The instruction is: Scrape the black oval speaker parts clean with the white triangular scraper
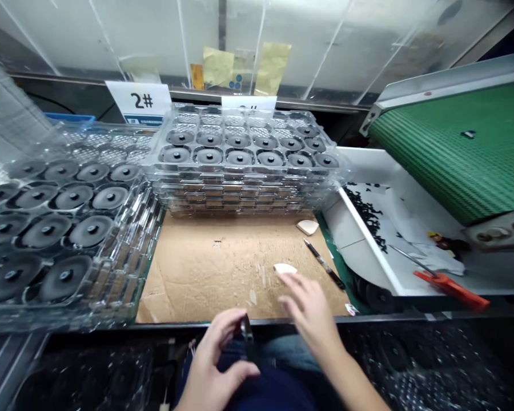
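Observation:
Near the table's front edge, my left hand [220, 365] is curled with the thumb apart from the fingers. A small black part [247, 331], seen nearly edge-on, is held at its fingertips; its full shape is hidden. My right hand [309, 311] reaches over the cardboard [197, 279] with its fingers apart. Its fingertips are at the lower edge of a white wedge-shaped piece [285, 268]; whether they touch it I cannot tell. A second, thicker wedge [307, 228] lies farther back, and a black pen [324, 264] lies slantwise to the right.
Stacked clear trays [240, 188] of black round parts stand at the back, with more trays [72, 234] at left. On the right, a white bin [394, 268] holds small black pieces and a screwdriver with a red handle [452, 288]. A green conveyor belt [466, 142] slopes above it.

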